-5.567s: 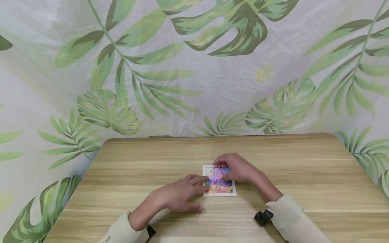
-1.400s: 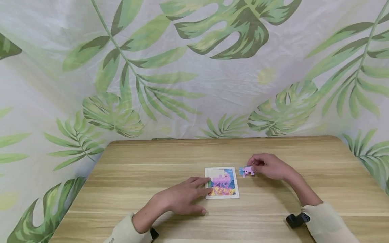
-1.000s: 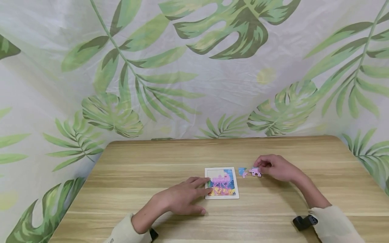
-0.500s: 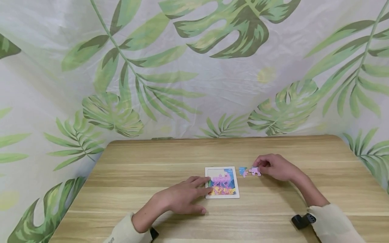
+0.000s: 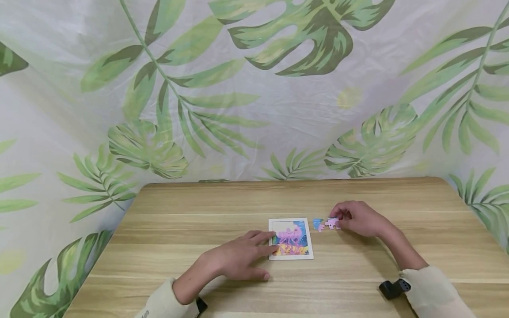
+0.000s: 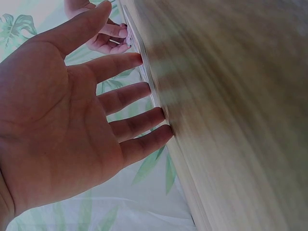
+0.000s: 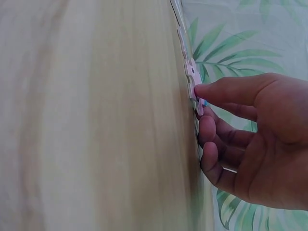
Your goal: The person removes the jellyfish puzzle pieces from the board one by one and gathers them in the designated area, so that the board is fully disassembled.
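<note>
A square jigsaw puzzle (image 5: 292, 239) in a white frame lies on the table, showing a pink creature over yellow coral and blue water. Its upper left area is bare white. My left hand (image 5: 240, 258) rests its fingertips on the frame's left side, fingers straight and spread; the left wrist view shows its open palm. To the right of the frame, my right hand (image 5: 359, 218) pinches a pink puzzle piece (image 5: 332, 224) between thumb and fingers. That pink puzzle piece (image 7: 193, 74) appears tilted in the right wrist view. A blue and pink puzzle piece (image 5: 318, 225) lies just left of it.
The wood-grain table (image 5: 191, 229) has rounded far corners. Behind it hangs a leaf-print cloth (image 5: 254, 110). A black wrist device (image 5: 394, 289) sits at the right sleeve.
Earlier my right hand was over the puzzle; it has since moved right, and two pieces now lie outside the frame. The pink piece has shifted right from the blue one. My left hand stays put.
</note>
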